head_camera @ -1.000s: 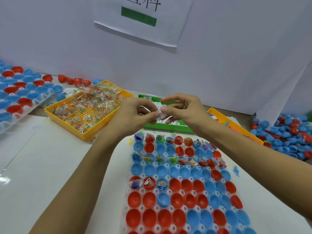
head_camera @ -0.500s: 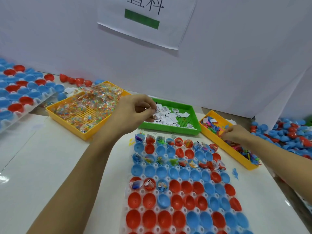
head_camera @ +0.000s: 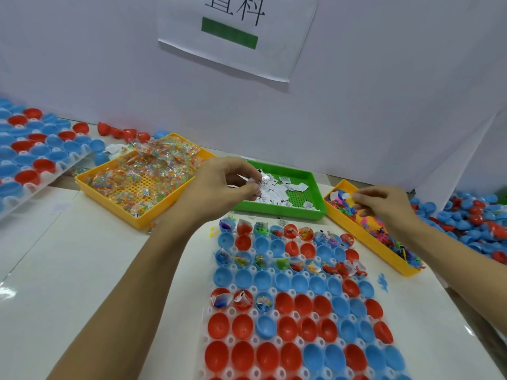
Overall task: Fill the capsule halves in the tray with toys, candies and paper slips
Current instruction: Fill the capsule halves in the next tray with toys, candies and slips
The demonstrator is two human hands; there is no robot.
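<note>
- The left hand (head_camera: 222, 185) pinches paper slips (head_camera: 262, 182) in its grip above the green tray (head_camera: 315, 212).
- The right hand (head_camera: 384, 204) has left them and now picks at toys (head_camera: 373, 223) in the yellow bin (head_camera: 365, 239), fingers curled; its catch is unclear.
- The next capsule halves (head_camera: 285, 303) on the worktop await filling.

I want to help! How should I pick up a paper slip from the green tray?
Come from above and pinch one paper slip by an edge that sticks up, with thumb and fingertip. The slips are thin and lie loose and overlapping in the green tray, so a raised edge probably lifts easiest.
</note>
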